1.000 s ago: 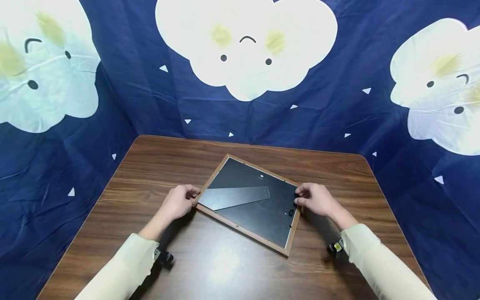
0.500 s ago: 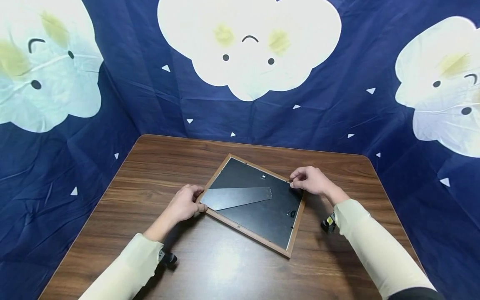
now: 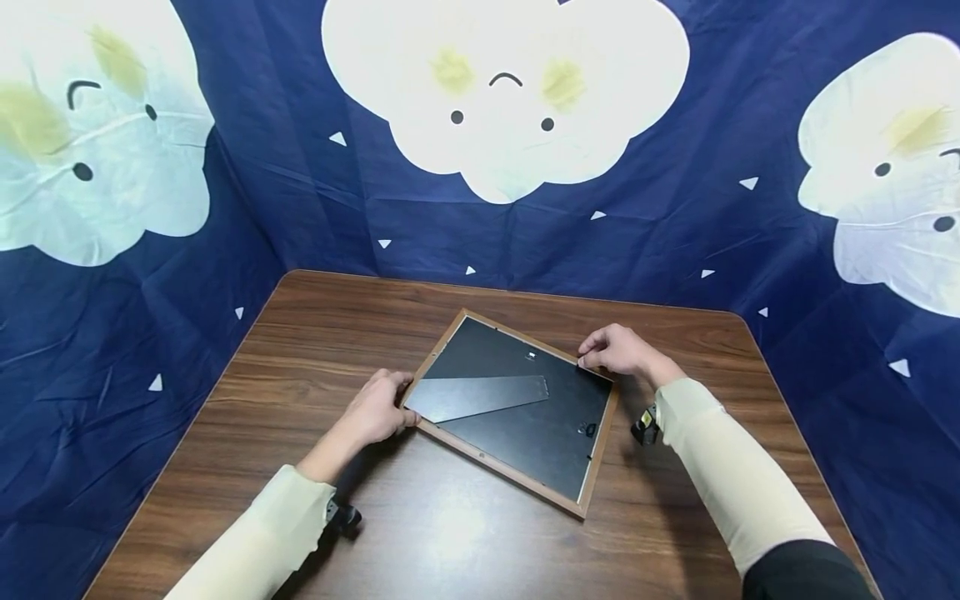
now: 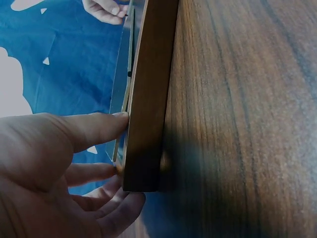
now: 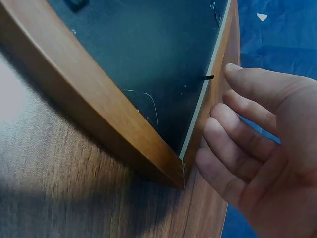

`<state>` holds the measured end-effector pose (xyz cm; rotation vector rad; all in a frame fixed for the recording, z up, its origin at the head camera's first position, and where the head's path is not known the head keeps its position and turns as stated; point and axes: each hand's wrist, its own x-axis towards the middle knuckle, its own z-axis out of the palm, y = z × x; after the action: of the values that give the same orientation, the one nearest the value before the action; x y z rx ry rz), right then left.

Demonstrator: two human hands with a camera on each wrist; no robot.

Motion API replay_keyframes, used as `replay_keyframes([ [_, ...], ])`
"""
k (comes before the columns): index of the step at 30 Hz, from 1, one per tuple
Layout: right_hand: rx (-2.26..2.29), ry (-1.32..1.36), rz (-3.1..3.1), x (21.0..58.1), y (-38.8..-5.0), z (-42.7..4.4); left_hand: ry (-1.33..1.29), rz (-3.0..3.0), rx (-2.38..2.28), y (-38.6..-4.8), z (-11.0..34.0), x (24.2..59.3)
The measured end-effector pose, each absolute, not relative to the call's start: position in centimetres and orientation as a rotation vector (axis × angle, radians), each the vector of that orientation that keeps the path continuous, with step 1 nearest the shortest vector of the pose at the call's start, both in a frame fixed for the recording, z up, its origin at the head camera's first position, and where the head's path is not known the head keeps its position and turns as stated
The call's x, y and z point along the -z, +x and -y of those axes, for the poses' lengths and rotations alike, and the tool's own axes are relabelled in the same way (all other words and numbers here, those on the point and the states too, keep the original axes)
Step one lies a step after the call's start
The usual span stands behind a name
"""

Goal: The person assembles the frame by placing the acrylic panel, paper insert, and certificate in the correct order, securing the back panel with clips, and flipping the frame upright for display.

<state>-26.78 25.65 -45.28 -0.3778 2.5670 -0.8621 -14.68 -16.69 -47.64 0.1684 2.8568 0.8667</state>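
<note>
A wooden picture frame [image 3: 495, 463] lies face down, showing its black backing board [image 3: 510, 442]. A grey stand leg [image 3: 480, 397] slants across the board from the left corner. My left hand [image 3: 375, 408] holds that left corner, its thumb on the upper edge and its fingers around the outer side. At the far right edge is my right hand [image 3: 618, 350], fingers bent loosely along the outer side. In the right wrist view its thumb tip sits beside a small black metal tab [image 5: 209, 77]; whether they touch, I cannot tell.
The frame rests on a brown wood-grain table [image 3: 300, 333]. A dark blue cloth [image 3: 420, 217] with white clouds hangs behind and on both sides. A black hanger [image 3: 590, 430] sits near the frame's right side.
My right hand has moved from the right edge up to the far edge, left of the right corner. My left thumb has shifted onto the near side of the left corner.
</note>
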Motion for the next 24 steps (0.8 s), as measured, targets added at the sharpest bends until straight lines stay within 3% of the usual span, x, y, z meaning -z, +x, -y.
replay_keyframes([
  [24, 0.768, -0.263, -2.509, 45.3, -28.4, -24.7, 0.12, -2.87, -0.863, -14.8, 16.6, 48.1],
])
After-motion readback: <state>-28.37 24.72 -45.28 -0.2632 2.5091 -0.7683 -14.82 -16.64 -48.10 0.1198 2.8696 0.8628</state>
